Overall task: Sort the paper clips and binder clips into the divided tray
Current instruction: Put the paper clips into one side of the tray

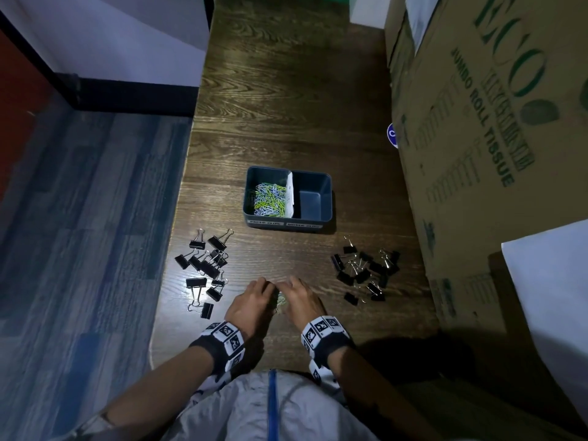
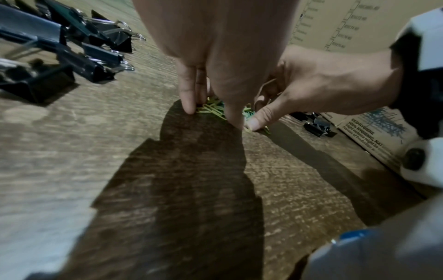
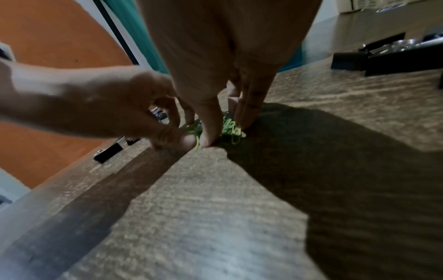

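Head view, looking down at a dark wooden table. Both hands meet close to the body over a small heap of green paper clips. The left hand and the right hand stand on their fingertips around the heap, fingers bent inward and thumbs touching the clips, probably to rake the loose wire together so it lifts in one scoop. Farther off sits a divided tray. Its left half already holds coloured paper clips; its right half is bare. Black binder clips lie in two groups, one to the left and one to the right, likely left for later. A cardboard box stands along the table's right side.
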Demonstrator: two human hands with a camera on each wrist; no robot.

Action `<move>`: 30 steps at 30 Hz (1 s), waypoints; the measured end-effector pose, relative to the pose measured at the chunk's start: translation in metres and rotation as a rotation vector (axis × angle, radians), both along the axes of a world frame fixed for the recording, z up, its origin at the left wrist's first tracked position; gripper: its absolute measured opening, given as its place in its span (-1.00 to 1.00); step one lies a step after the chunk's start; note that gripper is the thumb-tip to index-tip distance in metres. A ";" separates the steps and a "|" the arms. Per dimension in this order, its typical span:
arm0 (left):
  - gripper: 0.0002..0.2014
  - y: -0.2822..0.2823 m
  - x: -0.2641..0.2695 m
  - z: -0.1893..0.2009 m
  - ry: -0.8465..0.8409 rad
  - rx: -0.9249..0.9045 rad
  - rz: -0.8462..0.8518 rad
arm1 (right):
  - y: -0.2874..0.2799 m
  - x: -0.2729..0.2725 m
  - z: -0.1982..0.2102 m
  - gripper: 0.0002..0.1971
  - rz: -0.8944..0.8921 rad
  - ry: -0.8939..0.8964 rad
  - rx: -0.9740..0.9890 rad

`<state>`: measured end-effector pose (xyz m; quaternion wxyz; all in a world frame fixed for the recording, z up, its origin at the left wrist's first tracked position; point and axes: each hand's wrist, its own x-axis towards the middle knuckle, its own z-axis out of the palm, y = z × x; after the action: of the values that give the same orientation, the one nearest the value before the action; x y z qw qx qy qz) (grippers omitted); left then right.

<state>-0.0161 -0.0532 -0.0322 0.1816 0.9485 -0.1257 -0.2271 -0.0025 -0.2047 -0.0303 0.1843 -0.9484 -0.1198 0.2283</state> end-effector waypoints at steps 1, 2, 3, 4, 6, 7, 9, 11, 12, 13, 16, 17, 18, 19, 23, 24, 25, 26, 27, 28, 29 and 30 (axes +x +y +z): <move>-0.39 0.000 0.000 0.000 -0.005 -0.020 -0.001 | -0.001 -0.001 -0.001 -0.40 -0.007 -0.009 0.008; -0.46 0.001 0.001 -0.001 -0.014 -0.035 0.000 | -0.001 -0.002 -0.001 -0.42 -0.015 -0.017 0.016; -0.56 0.002 0.002 0.000 -0.009 -0.045 0.006 | -0.002 -0.002 -0.001 -0.45 -0.023 -0.025 0.021; -0.65 0.003 0.003 -0.001 -0.014 -0.056 0.020 | -0.003 -0.001 0.000 -0.50 -0.030 -0.034 0.020; -0.72 0.005 0.007 0.001 0.007 -0.084 0.062 | -0.003 0.003 0.004 -0.60 -0.052 -0.027 0.014; -0.71 0.007 0.009 0.004 0.030 -0.105 0.084 | -0.004 0.005 0.007 -0.63 -0.066 -0.016 0.012; -0.71 0.013 0.012 0.004 0.059 -0.139 0.126 | -0.007 0.010 0.012 -0.70 -0.088 0.002 0.008; -0.71 0.017 0.015 0.003 0.060 -0.163 0.150 | -0.010 0.015 0.017 -0.74 -0.106 0.016 0.005; -0.73 0.018 0.017 0.003 0.057 -0.175 0.168 | -0.012 0.016 0.019 -0.75 -0.125 0.032 0.000; -0.77 0.019 0.019 0.005 0.053 -0.186 0.193 | -0.015 0.016 0.020 -0.75 -0.150 0.048 0.000; -0.87 0.021 0.030 0.017 -0.001 -0.221 0.279 | -0.022 0.014 0.014 -0.75 -0.212 0.100 0.010; -0.88 0.022 0.038 0.025 -0.027 -0.260 0.292 | -0.024 0.014 0.013 -0.73 -0.223 0.105 0.010; -0.88 0.023 0.047 0.036 -0.065 -0.301 0.295 | -0.024 0.015 0.015 -0.72 -0.226 0.117 0.001; -0.88 0.023 0.058 0.047 -0.111 -0.339 0.299 | -0.025 0.017 0.015 -0.72 -0.237 0.137 0.007; -0.88 0.020 0.121 0.093 -0.313 -0.424 0.364 | -0.024 0.040 0.032 -0.82 -0.278 0.279 -0.037; -0.87 0.018 0.138 0.101 -0.341 -0.428 0.386 | -0.022 0.046 0.037 -0.86 -0.277 0.292 -0.035; -0.86 0.017 0.153 0.107 -0.349 -0.432 0.407 | -0.020 0.051 0.043 -0.90 -0.273 0.294 -0.027; -0.82 0.017 0.165 0.110 -0.337 -0.434 0.433 | -0.018 0.055 0.050 -0.94 -0.276 0.275 0.000; -0.76 0.018 0.175 0.111 -0.299 -0.436 0.464 | -0.016 0.061 0.058 -0.96 -0.292 0.251 0.044; -0.68 0.020 0.180 0.110 -0.249 -0.426 0.491 | -0.013 0.067 0.066 -0.94 -0.306 0.211 0.094; -0.63 0.022 0.182 0.107 -0.218 -0.403 0.500 | -0.011 0.076 0.076 -0.92 -0.303 0.147 0.136; -0.63 0.025 0.178 0.103 -0.218 -0.367 0.491 | -0.008 0.086 0.085 -0.91 -0.290 0.078 0.164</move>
<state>0.1623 -0.0277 0.0708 0.3843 0.9207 0.0493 -0.0470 0.0831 -0.2129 0.0546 0.2966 -0.9280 0.0076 0.2254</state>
